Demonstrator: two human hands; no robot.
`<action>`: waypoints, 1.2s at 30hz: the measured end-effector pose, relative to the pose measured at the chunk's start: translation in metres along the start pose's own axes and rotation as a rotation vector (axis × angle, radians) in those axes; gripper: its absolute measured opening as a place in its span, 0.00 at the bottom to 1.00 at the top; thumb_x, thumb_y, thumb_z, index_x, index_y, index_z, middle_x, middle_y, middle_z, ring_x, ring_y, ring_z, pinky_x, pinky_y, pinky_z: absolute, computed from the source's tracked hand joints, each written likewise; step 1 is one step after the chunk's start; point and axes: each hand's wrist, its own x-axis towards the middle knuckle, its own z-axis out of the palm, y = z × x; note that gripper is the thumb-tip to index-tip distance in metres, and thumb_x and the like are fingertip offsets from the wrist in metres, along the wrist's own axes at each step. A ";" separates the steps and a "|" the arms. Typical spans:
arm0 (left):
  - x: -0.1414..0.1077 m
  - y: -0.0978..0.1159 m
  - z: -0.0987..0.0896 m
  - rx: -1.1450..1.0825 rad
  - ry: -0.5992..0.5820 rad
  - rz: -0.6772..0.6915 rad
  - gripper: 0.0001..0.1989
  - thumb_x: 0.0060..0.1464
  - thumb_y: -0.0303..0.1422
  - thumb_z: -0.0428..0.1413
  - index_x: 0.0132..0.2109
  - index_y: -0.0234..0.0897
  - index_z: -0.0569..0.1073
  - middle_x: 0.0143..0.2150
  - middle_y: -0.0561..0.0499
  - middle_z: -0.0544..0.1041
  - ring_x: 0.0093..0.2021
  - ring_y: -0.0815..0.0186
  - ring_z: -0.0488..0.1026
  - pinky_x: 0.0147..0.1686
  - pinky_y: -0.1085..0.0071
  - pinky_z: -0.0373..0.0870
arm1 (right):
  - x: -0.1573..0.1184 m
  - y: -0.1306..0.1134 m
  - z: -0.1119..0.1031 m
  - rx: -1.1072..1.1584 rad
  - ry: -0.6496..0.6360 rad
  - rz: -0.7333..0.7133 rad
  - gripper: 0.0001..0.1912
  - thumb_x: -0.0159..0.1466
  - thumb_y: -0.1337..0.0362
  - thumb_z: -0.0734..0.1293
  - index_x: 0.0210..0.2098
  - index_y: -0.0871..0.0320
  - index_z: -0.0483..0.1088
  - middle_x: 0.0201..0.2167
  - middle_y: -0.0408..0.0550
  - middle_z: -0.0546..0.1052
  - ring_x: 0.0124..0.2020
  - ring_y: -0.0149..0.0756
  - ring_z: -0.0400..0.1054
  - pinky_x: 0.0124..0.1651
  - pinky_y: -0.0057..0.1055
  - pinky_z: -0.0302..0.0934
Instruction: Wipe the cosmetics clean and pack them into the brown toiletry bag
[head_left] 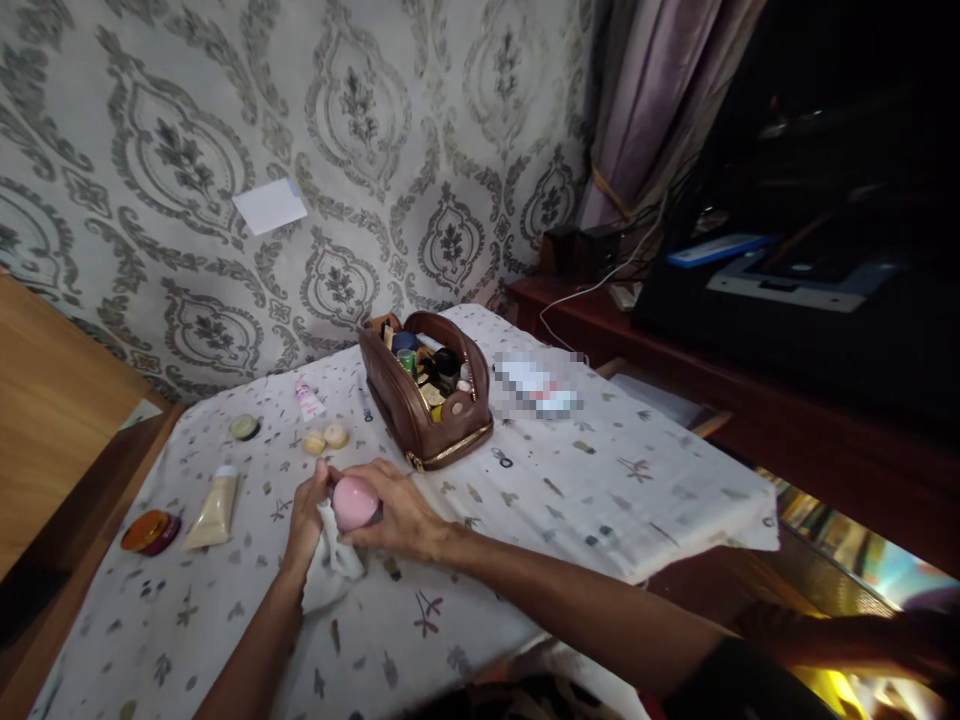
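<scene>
The right hand (401,515) grips a pink round jar (354,502) near the table's (675,500) front edge; the left hand (307,520) presses a white tissue (330,565) against it; best to hold the jar firm and turn it while wiping; brown toiletry bag (420,400) stands open behind.

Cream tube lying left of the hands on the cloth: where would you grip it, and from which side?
Grip the cream tube across its flat middle, coming from above. It lies flat with its white cap away from the person; the orange jar crowds its left side, so the fingers have more room above.
</scene>
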 end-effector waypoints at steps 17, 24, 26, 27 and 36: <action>-0.005 -0.001 0.004 -0.195 0.062 0.034 0.20 0.50 0.52 0.59 0.33 0.38 0.72 0.26 0.55 0.73 0.26 0.69 0.69 0.27 0.75 0.66 | -0.001 0.001 0.011 0.455 -0.199 0.242 0.33 0.39 0.54 0.81 0.41 0.56 0.71 0.34 0.38 0.73 0.35 0.31 0.66 0.37 0.25 0.62; -0.001 -0.012 0.005 -0.167 -0.146 0.096 0.20 0.52 0.47 0.60 0.47 0.39 0.74 0.49 0.47 0.78 0.50 0.58 0.74 0.51 0.68 0.69 | 0.007 0.014 0.007 0.297 0.101 0.175 0.35 0.43 0.55 0.80 0.49 0.56 0.70 0.40 0.44 0.72 0.42 0.38 0.68 0.47 0.34 0.65; -0.001 -0.015 0.005 -0.125 -0.176 0.108 0.22 0.51 0.46 0.61 0.50 0.40 0.73 0.53 0.46 0.76 0.54 0.57 0.72 0.55 0.67 0.67 | 0.006 0.014 0.007 0.157 0.127 0.158 0.36 0.43 0.59 0.81 0.50 0.55 0.70 0.42 0.46 0.71 0.44 0.40 0.67 0.51 0.38 0.64; -0.001 -0.016 0.005 -0.094 -0.183 0.116 0.23 0.51 0.46 0.61 0.52 0.41 0.72 0.54 0.46 0.76 0.56 0.56 0.71 0.56 0.66 0.66 | 0.005 0.014 0.007 0.101 0.129 0.150 0.37 0.43 0.60 0.81 0.51 0.55 0.70 0.43 0.47 0.70 0.46 0.41 0.66 0.52 0.39 0.63; -0.002 -0.014 0.006 0.119 -0.242 0.235 0.29 0.49 0.44 0.63 0.56 0.40 0.67 0.58 0.43 0.72 0.60 0.52 0.68 0.60 0.59 0.62 | 0.001 0.012 0.005 -0.015 0.094 0.139 0.34 0.48 0.65 0.76 0.54 0.56 0.68 0.44 0.49 0.67 0.45 0.41 0.66 0.49 0.39 0.65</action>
